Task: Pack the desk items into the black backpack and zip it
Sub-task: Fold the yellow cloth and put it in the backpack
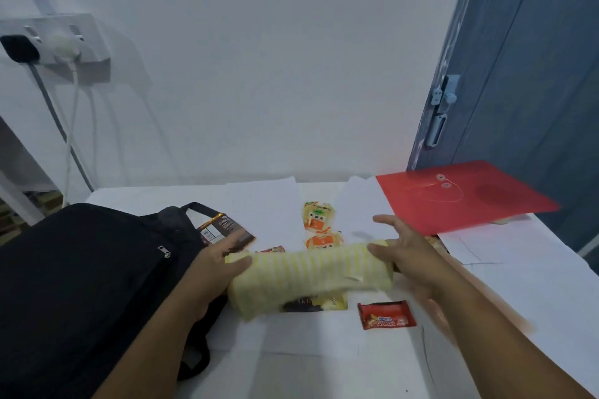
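A wall socket (pixel 55 39) sits high on the white wall at far left, with a black plug and a white plug in it and cables hanging down. Below it, a black backpack (pixel 81 285) lies on the left part of a white desk (pixel 324 363), its handle toward the wall and a zip pull showing on its near face. A dark brown packet (pixel 223 230) rests by the backpack's top edge.

The left hand (pixel 214 266) grips the left end of a rolled yellow-and-white striped cloth (pixel 308 272), thumb curled over the top. The roll is held level just above the desk, right beside the backpack. It is blurred. A dark card (pixel 314 303) lies partly under it.

Behind the roll lie two orange-and-yellow sachets (pixel 319 225) and a small red wrapper (pixel 272 249). A red snack bar (pixel 385 314) lies in front, nearer the person.

The right hand (pixel 402 253) meets the roll's right end with fingers spread and fairly straight, touching rather than gripping. Further right, a red folder (pixel 460 197) with a string clasp lies at the desk's far right corner, beside a blue-grey door (pixel 518 74).
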`<state>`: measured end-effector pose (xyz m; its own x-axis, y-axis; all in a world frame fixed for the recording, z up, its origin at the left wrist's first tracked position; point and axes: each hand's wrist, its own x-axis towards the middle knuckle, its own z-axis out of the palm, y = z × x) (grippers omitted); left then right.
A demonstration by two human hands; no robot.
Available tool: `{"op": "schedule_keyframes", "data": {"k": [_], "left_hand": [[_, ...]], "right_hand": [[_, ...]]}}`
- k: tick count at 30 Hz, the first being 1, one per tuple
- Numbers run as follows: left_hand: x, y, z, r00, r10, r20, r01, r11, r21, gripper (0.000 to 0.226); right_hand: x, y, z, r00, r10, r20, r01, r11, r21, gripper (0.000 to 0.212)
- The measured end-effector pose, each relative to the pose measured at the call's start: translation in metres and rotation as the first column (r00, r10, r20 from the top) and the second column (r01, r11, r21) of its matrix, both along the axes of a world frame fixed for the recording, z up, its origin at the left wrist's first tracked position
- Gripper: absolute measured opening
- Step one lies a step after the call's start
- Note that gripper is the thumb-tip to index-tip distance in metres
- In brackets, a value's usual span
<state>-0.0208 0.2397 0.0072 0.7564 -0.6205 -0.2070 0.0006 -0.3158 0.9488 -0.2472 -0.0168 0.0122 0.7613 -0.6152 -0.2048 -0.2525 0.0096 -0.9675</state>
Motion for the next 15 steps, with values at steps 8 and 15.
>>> {"op": "schedule_keyframes", "data": {"k": [8, 15], "left_hand": [[0.005, -0.004, 0.011, 0.99, -0.137, -0.025, 0.133, 0.984, -0.115, 0.065], [0.006, -0.02, 0.014, 0.965, -0.13, 0.226, 0.137, 0.991, -0.012, 0.071]], "right_hand": [[-0.012, 0.0, 0.008, 0.992, -0.078, 0.099, 0.092, 0.985, -0.144, 0.04], [-0.014, -0.001, 0.004, 0.989, -0.076, 0.127, 0.084, 0.995, -0.059, 0.024]]}}
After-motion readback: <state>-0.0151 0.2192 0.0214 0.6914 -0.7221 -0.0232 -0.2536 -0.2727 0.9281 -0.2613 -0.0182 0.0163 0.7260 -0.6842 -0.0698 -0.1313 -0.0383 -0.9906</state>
